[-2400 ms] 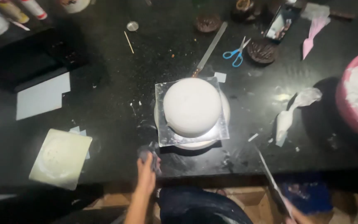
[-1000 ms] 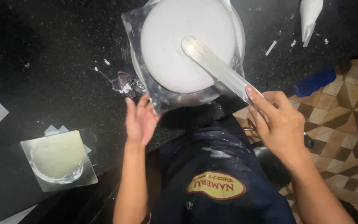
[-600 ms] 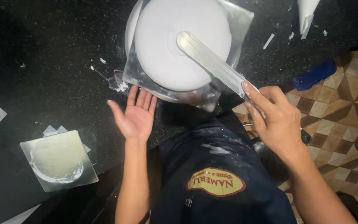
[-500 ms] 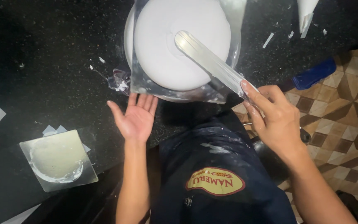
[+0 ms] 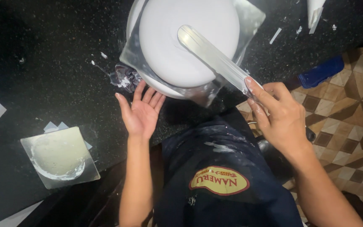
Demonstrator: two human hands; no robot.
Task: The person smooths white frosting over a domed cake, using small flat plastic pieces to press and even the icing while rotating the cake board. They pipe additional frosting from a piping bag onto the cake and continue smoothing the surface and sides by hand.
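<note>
We see a round, smooth white frosted cake (image 5: 185,40) sitting on a square silver cake board (image 5: 248,19) at the near edge of a black speckled stone counter (image 5: 55,67), the board's near corner jutting toward the person. Across the cake's top lies the blade of a long flat metal icing spatula (image 5: 213,56), its rounded tip near the cake's centre and its length running down to the right. Our right hand (image 5: 280,117) grips the spatula's lower end, fingers wrapped round it and the index finger stretched along the blade. Our left hand (image 5: 141,113) is open, palm up and fingers spread, grasping nothing; its fingertips lie just beside the board's lower left edge, near a smear of white frosting (image 5: 126,79) on the counter. Further left on the counter rests a second square silver board with a ring of frosting residue (image 5: 59,156). A blue-handled tool (image 5: 320,72) lies at the counter's right edge, above a patterned tile floor (image 5: 353,113). Below, we see a dark blue apron (image 5: 223,185).
</note>
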